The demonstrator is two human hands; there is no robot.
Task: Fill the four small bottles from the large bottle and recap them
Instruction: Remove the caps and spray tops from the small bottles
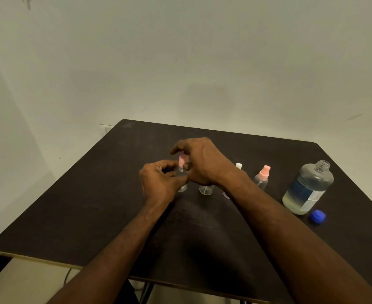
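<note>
Both of the person's arms reach out over the dark table [75, 207], and the hands meet near its middle. The left hand [158, 178] has its fingers curled round the clear body of a small bottle [182, 172], which stands at the left end of a row. The right hand [200, 163] arches over that same bottle, thumb and fingers bent in around its pink spray cap [182, 160]; whether they actually pinch the cap or only hover at it I cannot tell from here (the fingertips are blurred).

Just right of it stands a second small bottle [206, 189], clear, only its lower part showing beneath the right hand. A third small bottle [226, 195] is almost wholly hidden behind the right wrist, with a white cap [238, 165] peeking up above the forearm. Further right is a fourth small bottle [261, 179], upright, its pink sprayer on and apart from the others.

Near the table's right edge stands the large bottle [308, 189], clear, open at the neck, with pale liquid in its lower part and a label on its side. Its blue cap [317, 216] lies on the table just beside it, on the near right.
</note>
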